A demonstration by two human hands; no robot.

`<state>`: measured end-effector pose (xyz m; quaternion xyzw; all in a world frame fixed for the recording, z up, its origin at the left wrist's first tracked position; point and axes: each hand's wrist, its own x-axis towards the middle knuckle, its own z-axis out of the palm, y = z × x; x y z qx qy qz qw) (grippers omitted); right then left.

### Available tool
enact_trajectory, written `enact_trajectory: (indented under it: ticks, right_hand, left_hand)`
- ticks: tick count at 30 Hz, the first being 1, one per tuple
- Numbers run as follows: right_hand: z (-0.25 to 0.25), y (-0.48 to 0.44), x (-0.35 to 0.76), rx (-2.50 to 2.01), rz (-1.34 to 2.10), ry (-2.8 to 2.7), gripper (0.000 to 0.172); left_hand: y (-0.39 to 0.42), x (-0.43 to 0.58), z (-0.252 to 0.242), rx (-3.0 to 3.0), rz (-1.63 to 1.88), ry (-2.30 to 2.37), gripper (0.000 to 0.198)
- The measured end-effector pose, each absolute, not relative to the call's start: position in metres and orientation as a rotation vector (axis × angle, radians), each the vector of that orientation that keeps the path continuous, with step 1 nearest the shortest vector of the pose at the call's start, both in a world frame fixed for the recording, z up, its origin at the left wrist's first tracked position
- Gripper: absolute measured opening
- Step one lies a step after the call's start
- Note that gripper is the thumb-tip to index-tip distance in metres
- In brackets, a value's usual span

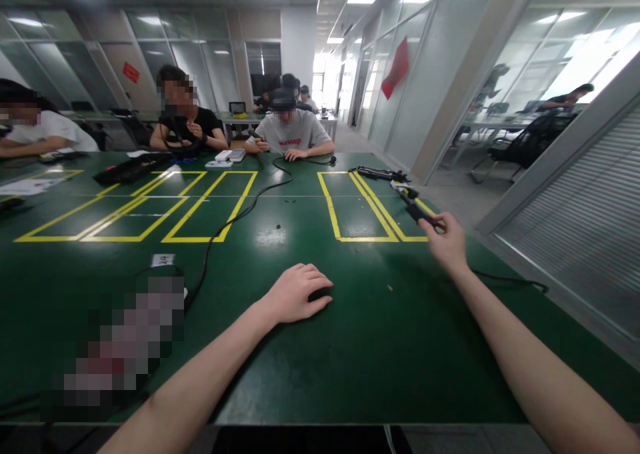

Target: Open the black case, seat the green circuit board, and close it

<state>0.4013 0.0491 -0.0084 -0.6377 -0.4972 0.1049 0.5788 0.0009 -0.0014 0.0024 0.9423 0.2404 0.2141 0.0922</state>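
Note:
My left hand rests on the green table near the middle, fingers curled down over a small dark object that I cannot make out. My right hand reaches out to the right and grips the end of a black hand tool that lies across the yellow tape lines. A thin black cable runs from near my right wrist toward the table's right edge.
Another black tool lies farther back on the right. A black cable snakes across the table. Yellow tape rectangles mark the surface. Three people sit at the far side. A blurred patch covers the near left.

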Motion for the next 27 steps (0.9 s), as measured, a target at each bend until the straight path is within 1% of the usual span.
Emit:
enact_trajectory:
  ticks: [3,7,14,20,24,27]
  right_hand:
    - [-0.019,0.048,0.409,-1.771,0.082,-1.365,0.031]
    - [-0.026,0.048,0.412,-1.764,0.077,-1.549,0.028]
    - [-0.027,0.053,0.424,-2.127,-0.071,-1.339,0.034]
    - [-0.03,0.055,0.428,-1.962,0.047,-1.454,0.034]
    - [-0.032,0.057,0.427,-2.065,-0.006,-1.329,0.036]
    - [-0.034,0.058,0.429,-2.049,-0.008,-1.295,0.036]
  left_hand:
    - [-0.002,-0.001,0.003,2.775,0.624,0.722,0.021]
    - [-0.002,-0.002,0.004,2.754,0.62,0.714,0.019]
    - [-0.002,0.0,0.003,2.734,0.639,0.716,0.018]
    - [-0.002,-0.001,0.001,2.717,0.638,0.725,0.019]
    - [-0.003,-0.002,0.0,2.706,0.665,0.716,0.018]
    - [-0.004,-0.002,-0.001,2.698,0.659,0.718,0.018]
